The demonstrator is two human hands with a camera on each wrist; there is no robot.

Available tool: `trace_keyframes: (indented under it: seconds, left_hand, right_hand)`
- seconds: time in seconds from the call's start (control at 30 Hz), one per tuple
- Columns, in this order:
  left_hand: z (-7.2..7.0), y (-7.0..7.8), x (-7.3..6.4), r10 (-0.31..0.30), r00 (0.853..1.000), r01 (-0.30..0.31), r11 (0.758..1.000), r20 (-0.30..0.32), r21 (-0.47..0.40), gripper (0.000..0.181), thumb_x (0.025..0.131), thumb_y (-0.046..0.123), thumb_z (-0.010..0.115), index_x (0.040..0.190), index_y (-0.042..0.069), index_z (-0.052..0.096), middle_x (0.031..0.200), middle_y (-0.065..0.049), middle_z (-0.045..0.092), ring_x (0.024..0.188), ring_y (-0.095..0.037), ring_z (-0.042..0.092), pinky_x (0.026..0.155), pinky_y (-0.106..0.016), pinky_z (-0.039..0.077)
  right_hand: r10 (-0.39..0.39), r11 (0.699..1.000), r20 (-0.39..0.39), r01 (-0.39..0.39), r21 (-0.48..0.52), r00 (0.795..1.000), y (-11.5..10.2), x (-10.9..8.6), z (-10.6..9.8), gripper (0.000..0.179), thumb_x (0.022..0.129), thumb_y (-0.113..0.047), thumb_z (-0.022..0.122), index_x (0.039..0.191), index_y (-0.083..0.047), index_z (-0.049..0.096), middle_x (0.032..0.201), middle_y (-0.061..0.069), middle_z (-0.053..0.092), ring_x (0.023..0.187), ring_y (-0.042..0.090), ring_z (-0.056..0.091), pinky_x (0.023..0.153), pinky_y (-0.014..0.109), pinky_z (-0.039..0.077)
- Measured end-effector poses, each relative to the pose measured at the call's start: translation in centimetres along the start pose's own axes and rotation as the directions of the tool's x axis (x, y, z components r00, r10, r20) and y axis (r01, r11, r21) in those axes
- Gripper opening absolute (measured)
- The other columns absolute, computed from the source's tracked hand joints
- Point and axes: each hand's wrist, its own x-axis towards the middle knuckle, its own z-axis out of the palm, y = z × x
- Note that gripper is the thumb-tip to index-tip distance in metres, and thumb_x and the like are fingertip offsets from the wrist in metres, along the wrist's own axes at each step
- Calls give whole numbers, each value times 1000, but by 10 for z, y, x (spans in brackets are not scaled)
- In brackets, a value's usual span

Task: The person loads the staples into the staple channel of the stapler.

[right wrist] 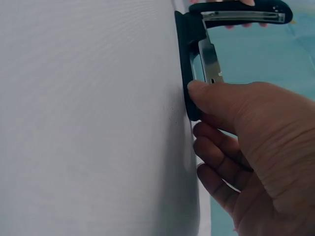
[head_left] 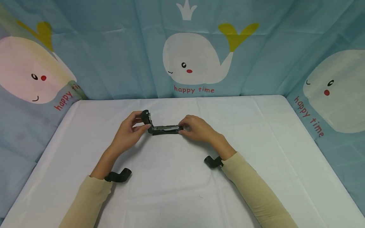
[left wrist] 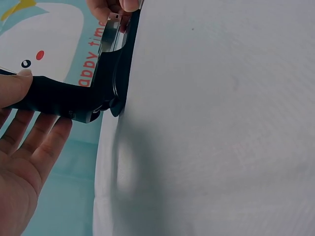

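Holding an opened black stapler [head_left: 165, 130] between them, both hands work at the upper middle of the head view, over a white cloth-covered table [head_left: 171, 193]. Its hinge is at the left, with one arm standing up and the other running level toward the right, so that it forms an L. The left hand [head_left: 127, 134] pinches the raised arm, thumb on one side and fingers on the other. In the left wrist view that thumb shows at the left edge of the frame, with fingertips against the underside of the black casing. The right hand [head_left: 198, 128] grasps the far end of the level arm between thumb and fingers. In the right wrist view its thumb presses the end of the black base, just right of the centre of the frame, while the other fingers curl below. A shiny metal strip [right wrist: 210, 59] slants away from that base. Whether the stapler touches the cloth I cannot tell.

Beige long sleeves [head_left: 253, 186] cover both forearms in the lower part of the head view, and a black curved wrist attachment [head_left: 119, 175] juts from each cuff. Across the top hangs a light-blue curtain [head_left: 114, 63] printed with white whales [head_left: 194, 60] and red "happy time" lettering [head_left: 194, 89].
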Motion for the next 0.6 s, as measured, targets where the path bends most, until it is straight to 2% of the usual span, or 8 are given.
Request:
trace_keyframes:
  seconds: [0.23,0.37,0.6]
  left_hand:
    - [2,-2,1,20,1000,-20,1000,-6,-2,46,97,15,68,140,12,52,129,-11,63,116,6,58,95,-8,52]
    - [3,-3,1,22,1000,-22,1000,-6,8,46,97,16,68,141,13,51,130,-10,63,116,8,57,95,-8,52]
    - [5,-2,2,38,999,-38,999,-9,37,47,97,16,69,141,13,52,129,-9,64,114,10,57,95,-9,52]
  right_hand:
    - [-3,999,-12,4,33,1000,5,0,1,27,91,-28,76,113,-14,74,107,0,70,101,15,61,94,34,51]
    - [1,1000,-26,-1,23,1000,9,0,3,27,89,-32,78,111,-17,74,110,0,68,107,18,59,99,36,49]
    - [9,998,-21,-7,68,1000,14,-1,5,26,91,-34,76,111,-18,72,115,-1,64,116,17,57,107,36,48]
